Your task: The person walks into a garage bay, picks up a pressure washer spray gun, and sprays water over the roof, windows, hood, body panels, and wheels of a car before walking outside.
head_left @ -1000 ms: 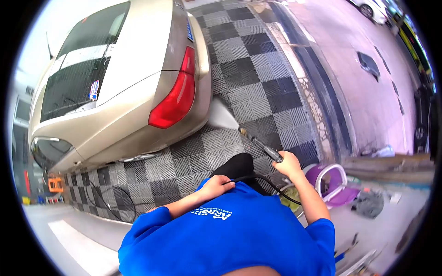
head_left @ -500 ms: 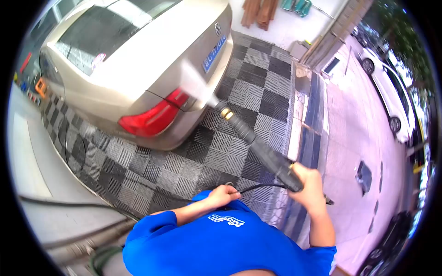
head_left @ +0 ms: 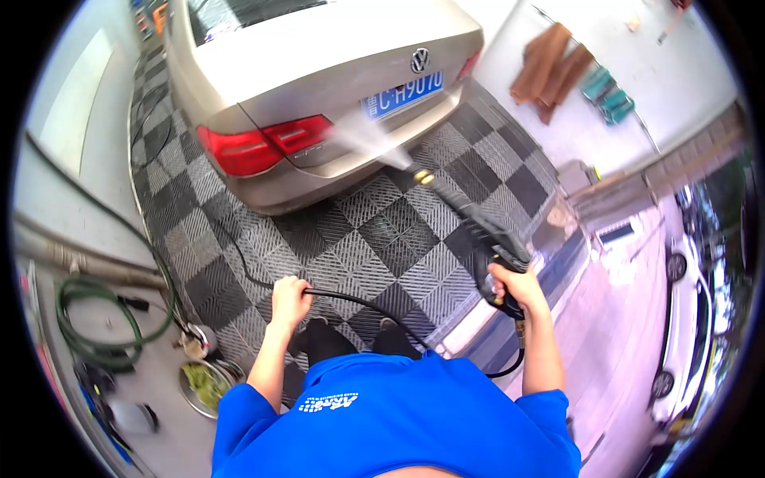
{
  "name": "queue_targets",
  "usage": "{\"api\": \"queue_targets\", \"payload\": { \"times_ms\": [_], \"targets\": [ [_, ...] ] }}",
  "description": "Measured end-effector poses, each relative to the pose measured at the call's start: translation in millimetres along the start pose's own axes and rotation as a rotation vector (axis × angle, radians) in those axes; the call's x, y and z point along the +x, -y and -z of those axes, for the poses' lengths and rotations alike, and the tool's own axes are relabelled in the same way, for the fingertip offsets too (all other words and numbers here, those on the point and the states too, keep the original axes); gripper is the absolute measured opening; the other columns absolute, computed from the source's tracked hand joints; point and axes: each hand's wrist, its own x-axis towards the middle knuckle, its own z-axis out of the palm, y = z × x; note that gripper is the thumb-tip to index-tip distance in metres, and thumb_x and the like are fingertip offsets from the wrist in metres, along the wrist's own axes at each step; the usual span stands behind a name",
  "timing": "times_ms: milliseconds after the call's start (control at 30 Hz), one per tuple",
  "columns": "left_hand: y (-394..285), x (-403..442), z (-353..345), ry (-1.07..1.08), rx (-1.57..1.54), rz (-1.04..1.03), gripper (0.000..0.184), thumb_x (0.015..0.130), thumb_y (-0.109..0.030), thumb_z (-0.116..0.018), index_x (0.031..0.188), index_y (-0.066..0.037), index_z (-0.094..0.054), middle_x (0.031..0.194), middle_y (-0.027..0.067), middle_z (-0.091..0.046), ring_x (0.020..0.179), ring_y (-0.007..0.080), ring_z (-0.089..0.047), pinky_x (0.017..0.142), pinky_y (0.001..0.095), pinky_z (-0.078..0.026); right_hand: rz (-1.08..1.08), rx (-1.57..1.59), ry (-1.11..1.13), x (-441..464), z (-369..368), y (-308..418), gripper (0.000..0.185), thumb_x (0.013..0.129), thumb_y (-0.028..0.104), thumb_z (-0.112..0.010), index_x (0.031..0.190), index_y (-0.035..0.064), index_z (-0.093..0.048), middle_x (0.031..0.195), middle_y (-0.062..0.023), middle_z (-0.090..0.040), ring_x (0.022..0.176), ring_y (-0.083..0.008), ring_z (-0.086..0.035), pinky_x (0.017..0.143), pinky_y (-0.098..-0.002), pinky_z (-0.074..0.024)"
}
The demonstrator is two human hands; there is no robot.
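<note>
In my right hand is the grip of a black pressure washer gun with a brass collar near its nozzle, fingers wrapped round it. White spray fans from the nozzle onto the rear of a beige car, between the red tail light and the blue license plate. My left hand is closed on the black hose, low in front of me. That hose loops past my waist up to the base of the gun.
Black and grey floor tiles lie under the car. On the left are a coiled green hose and a metal bowl with yellow-green cloth. Brown towels and teal cloths hang on the right wall. A white car stands outside.
My view has turned right, and the car's rear now faces me more squarely. My left hand has moved away from my body to the left, holding the hose. The spray continues.
</note>
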Motion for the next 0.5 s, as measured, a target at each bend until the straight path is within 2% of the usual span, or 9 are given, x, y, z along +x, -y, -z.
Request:
{"api": "queue_targets", "payload": {
  "times_ms": [67, 133, 233, 267, 300, 400, 433, 467, 500],
  "targets": [
    [-26, -12, -7, -0.04, -0.004, 0.025, 0.008, 0.065, -0.005, -0.068, 0.072, -0.006, -0.064, 0.077, 0.0095, -0.055, 0.083, 0.0311, -0.055, 0.076, 0.0417, -0.045, -0.034, -0.039, 0.093, 24, 39, 8, 0.011, 0.082, 0.006, -0.067, 0.077, 0.0028, -0.057, 0.054, -0.0029, -0.052, 0.042, -0.0123, -0.048, 0.042, -0.0274, -0.0382],
    [-74, -47, -13, -0.19, 0.067, 0.099, 0.01, 0.065, -0.002, -0.066, 0.074, -0.007, -0.064, 0.082, 0.0083, -0.055, 0.088, 0.0299, -0.055, 0.083, 0.0419, -0.044, 0.017, -0.223, 0.088, 62, 90, -2, 0.02, 0.085, 0.016, -0.065, 0.072, 0.0055, -0.054, 0.053, -0.0029, -0.05, 0.042, -0.0142, -0.048, 0.043, -0.0299, -0.0404],
    [-93, -96, -29, -0.394, 0.16, 0.113, 0.011, 0.067, -0.002, -0.065, 0.076, -0.007, -0.06, 0.079, 0.0095, -0.056, 0.083, 0.0316, -0.056, 0.082, 0.0457, -0.045, -0.003, 0.089, -0.013, 103, 148, -6, 0.022, 0.086, 0.021, -0.063, 0.071, 0.0084, -0.053, 0.055, -0.0021, -0.05, 0.043, -0.0145, -0.048, 0.045, -0.0309, -0.0418],
    [-84, -94, -2, -0.409, 0.175, 0.117, 0.011, 0.067, -0.002, -0.065, 0.076, -0.007, -0.06, 0.078, 0.0097, -0.057, 0.082, 0.0321, -0.057, 0.08, 0.0454, -0.046, -0.032, 0.168, -0.063, 113, 154, 13, 0.02, 0.086, 0.021, -0.063, 0.073, 0.0091, -0.052, 0.055, -0.0018, -0.05, 0.043, -0.0142, -0.048, 0.045, -0.0312, -0.0419],
    [-85, -134, -12, -0.486, 0.201, 0.244, 0.009, 0.071, -0.004, -0.066, 0.076, -0.007, -0.06, 0.079, 0.0106, -0.058, 0.081, 0.0325, -0.057, 0.078, 0.0439, -0.046, -0.095, 0.459, -0.04, 149, 186, -5, 0.024, 0.086, 0.022, -0.062, 0.069, 0.0122, -0.048, 0.056, 0.0, -0.047, 0.045, -0.0129, -0.046, 0.049, -0.0315, -0.0427],
    [-62, -255, -9, -0.634, 0.269, 0.648, 0.014, 0.083, -0.012, -0.067, 0.074, -0.005, -0.058, 0.075, 0.0131, -0.058, 0.075, 0.0343, -0.056, 0.071, 0.0408, -0.046, -0.094, 0.705, 0.034, 180, 219, -41, 0.026, 0.085, 0.022, -0.059, 0.065, 0.0147, -0.044, 0.056, 0.0024, -0.046, 0.047, -0.0121, -0.046, 0.054, -0.0311, -0.0433],
    [-50, -305, -24, -0.62, 0.299, 0.718, 0.017, 0.087, -0.015, -0.065, 0.076, -0.002, -0.06, 0.073, 0.0145, -0.059, 0.072, 0.0319, -0.057, 0.069, 0.04, -0.045, -0.111, 0.775, 0.097, 191, 228, -69, 0.025, 0.085, 0.021, -0.059, 0.065, 0.015, -0.044, 0.056, 0.0036, -0.045, 0.047, -0.0113, -0.046, 0.055, -0.0312, -0.0432],
    [-38, -322, 5, -0.578, 0.309, 0.767, 0.022, 0.091, -0.017, -0.064, 0.078, 0.001, -0.062, 0.072, 0.016, -0.06, 0.069, 0.0296, -0.058, 0.066, 0.0392, -0.045, -0.15, 0.824, 0.114, 171, 223, -38, 0.025, 0.085, 0.02, -0.059, 0.065, 0.0151, -0.044, 0.054, 0.0045, -0.044, 0.047, -0.0101, -0.045, 0.055, -0.0305, -0.0427],
    [-70, -392, -22, -0.662, 0.248, 0.984, 0.023, 0.092, -0.017, -0.062, 0.082, 0.003, -0.063, 0.071, 0.017, -0.062, 0.068, 0.0264, -0.059, 0.065, 0.0383, -0.045, -0.202, 0.825, 0.187, 183, 218, -85, 0.025, 0.085, 0.018, -0.058, 0.065, 0.015, -0.044, 0.054, 0.0049, -0.043, 0.047, -0.0097, -0.045, 0.054, -0.0295, -0.0421]
  ]
}}
